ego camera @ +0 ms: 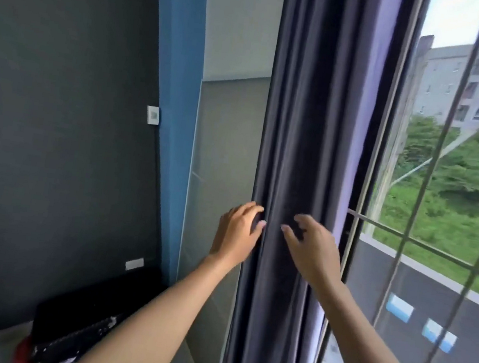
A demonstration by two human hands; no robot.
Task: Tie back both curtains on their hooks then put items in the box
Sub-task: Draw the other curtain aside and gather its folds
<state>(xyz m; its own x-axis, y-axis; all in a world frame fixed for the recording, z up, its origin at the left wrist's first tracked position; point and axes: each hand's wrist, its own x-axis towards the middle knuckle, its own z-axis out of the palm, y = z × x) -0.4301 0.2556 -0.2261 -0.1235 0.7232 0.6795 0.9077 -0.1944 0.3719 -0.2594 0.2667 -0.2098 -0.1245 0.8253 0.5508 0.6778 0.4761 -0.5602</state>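
A dark grey curtain [303, 128] hangs gathered in vertical folds down the middle of the view, beside the window. My left hand [235, 235] is at the curtain's left edge at about waist height, its fingers curled round the fabric. In front of the folds, just to the right, my right hand [312, 252] has its fingers spread and loosely bent, holding nothing. No hook or tie-back shows.
A barred window [436, 247] fills the right side. Left of the curtain stands a glass panel [224, 149], then a blue wall strip [178, 82] and a dark wall with a small white device [153, 115]. A black object [76, 324] lies low at the left.
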